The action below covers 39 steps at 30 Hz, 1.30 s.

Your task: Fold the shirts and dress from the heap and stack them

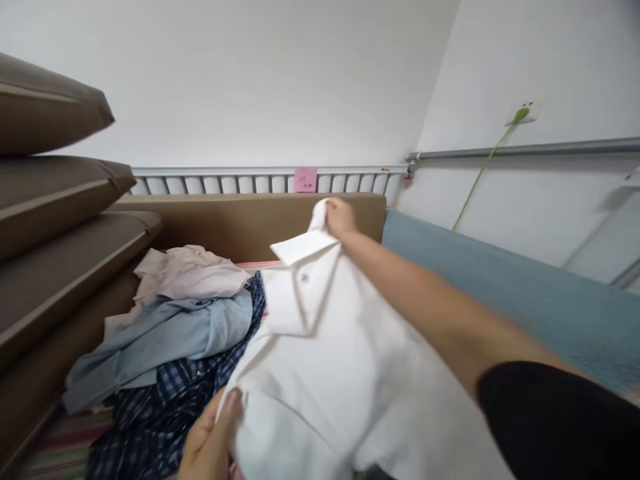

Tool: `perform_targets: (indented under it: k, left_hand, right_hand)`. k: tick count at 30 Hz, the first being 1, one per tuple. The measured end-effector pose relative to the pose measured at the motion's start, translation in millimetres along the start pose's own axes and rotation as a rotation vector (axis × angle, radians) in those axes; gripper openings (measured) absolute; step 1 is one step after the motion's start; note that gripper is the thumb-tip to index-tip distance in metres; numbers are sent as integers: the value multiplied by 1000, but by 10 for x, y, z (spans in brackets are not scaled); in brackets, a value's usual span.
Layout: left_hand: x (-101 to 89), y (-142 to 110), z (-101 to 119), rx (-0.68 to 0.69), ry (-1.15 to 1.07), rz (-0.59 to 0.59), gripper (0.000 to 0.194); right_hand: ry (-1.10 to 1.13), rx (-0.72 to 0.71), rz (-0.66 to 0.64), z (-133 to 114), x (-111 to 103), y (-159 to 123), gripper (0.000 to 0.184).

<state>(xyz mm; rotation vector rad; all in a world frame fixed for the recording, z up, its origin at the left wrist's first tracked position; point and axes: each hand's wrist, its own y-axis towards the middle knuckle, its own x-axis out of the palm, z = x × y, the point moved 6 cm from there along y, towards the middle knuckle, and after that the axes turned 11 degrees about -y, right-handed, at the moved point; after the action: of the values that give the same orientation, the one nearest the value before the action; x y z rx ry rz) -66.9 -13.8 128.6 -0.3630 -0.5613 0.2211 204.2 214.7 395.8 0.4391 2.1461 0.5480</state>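
A white collared shirt (320, 373) hangs stretched between my two hands, with a button showing at its collar. My right hand (341, 219) is farther away and pinches the shirt near the collar's far end. Close to the bottom of the view, my left hand (213, 433) grips the shirt's left edge, thumb on top. To the left of the shirt, a light blue shirt (200, 327) lies on a dark blue plaid garment (175, 393). A pale pink garment (200, 277) is heaped just behind them. The shirt's lower part runs out of view.
Brown cushions (55, 273) are stacked at the left. Behind the clothes stands a brown sofa back (225, 220), with a white radiator (225, 183) and pink note (305, 180) beyond. A blue panel (475, 287) runs along the right, below a green cord (483, 170) and grey pipe (540, 150).
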Motion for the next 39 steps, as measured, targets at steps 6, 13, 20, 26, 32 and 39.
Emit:
perform_targets:
  k: [6,13,20,26,32,39]
  left_hand:
    - [-1277,745,-387,-36,134,328,51]
    - [-1479,855,-416,17,457,340,47]
    - [-1397,734,-319,52,727,337,49]
    - [-1017,503,-54,193,702,249,57]
    - [-864,374,185,316,605,236,62]
    - [-1718,417,-324,43,538,420,51]
  right_hand:
    - [58,-131,-265,176,1795,-605,52]
    - [-40,81,-319,1962,1052,-2538,28]
    - [102,802,-335,3044,188,-4385,29]
    - [475,1173,-459,3013,792,-4804,47]
    - [654,1188,-494,2962,1006,-4831,52]
    - [965,1164,-489,2666,519,-4834,50]
